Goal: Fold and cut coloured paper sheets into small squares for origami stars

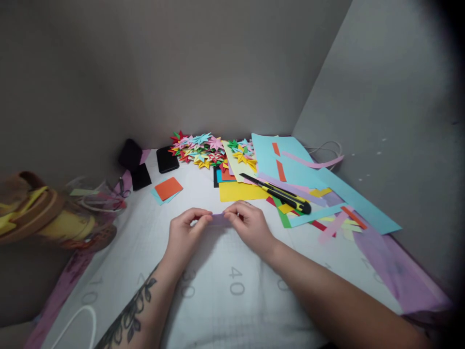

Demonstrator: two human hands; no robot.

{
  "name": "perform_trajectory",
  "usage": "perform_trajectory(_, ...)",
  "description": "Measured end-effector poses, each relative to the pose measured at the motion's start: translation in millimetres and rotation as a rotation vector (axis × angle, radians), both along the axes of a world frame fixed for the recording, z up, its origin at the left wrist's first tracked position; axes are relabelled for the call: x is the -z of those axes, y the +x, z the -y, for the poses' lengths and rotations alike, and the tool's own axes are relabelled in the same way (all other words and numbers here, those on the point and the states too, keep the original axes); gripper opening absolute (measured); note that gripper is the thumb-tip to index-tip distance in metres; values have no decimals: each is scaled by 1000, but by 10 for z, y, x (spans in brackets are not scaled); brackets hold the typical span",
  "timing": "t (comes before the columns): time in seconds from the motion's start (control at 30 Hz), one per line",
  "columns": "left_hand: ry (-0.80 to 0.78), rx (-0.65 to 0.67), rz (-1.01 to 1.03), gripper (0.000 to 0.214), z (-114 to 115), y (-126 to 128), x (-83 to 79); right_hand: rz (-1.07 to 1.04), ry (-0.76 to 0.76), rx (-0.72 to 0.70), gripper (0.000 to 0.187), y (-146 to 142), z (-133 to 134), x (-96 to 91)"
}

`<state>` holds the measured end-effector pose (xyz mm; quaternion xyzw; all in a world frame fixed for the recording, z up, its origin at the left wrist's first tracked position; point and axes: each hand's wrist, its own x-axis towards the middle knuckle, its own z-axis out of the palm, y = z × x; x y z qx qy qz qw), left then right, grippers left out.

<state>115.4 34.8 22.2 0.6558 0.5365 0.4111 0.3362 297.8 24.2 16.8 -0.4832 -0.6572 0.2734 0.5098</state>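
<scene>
Purple strip (pixel 218 219) in the pinched grip of left hand (pixel 189 230) and right hand (pixel 251 227); clear container (pixel 97 198) at left, contents blurred

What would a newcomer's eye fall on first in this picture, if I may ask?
Probably the heap of colourful folded paper stars at the back of the table, against the wall. Next might come the small piece of purple paper in the centre, pinched between the left hand and right hand. The black-and-yellow cutter also stands out, lying on coloured paper to the right.
</scene>
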Motion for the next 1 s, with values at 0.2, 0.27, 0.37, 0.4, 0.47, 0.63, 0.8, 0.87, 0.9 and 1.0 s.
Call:
perform_trajectory(0.2, -84, -87, 85, 15, 33, 25, -58, -109, -146, 9, 5, -33, -44, 47)
perform_trajectory(0.27, -83, -122, 113, 15, 30, 28, -62, -138, -168, 17, 6, -39, -55, 72)
perform_trajectory(0.37, -95, -143, 121, 16, 23, 14, -58, -119, -163, 30, 8, -48, -52, 84)
perform_trajectory(0.4, -98, -126, 112, 18, 23, 8, -56, -96, -147, 34, 8, -49, -46, 79)
perform_trajectory(0.47, -82, -57, 79, 18, 31, 1, -56, -36, -90, 35, 10, -46, -31, 58)
perform_trajectory(0.63, 44, 68, -49, 15, 76, 15, -84, 80, 63, -19, 14, -56, 12, 14)
perform_trajectory(0.8, 44, -34, 7, 17, 82, 9, -105, 106, 94, -48, 11, -92, 33, 31)
perform_trajectory(0.87, 73, -11, 0, 15, 74, 11, -106, 145, 115, -61, 15, -89, 35, 37)
perform_trajectory(0.9, 119, 18, -21, 14, 71, 16, -107, 166, 131, -72, 17, -86, 36, 38)
perform_trajectory(1.0, 297, 146, -89, 9, 79, 32, -124, 207, 162, -119, 19, -86, 50, 29)
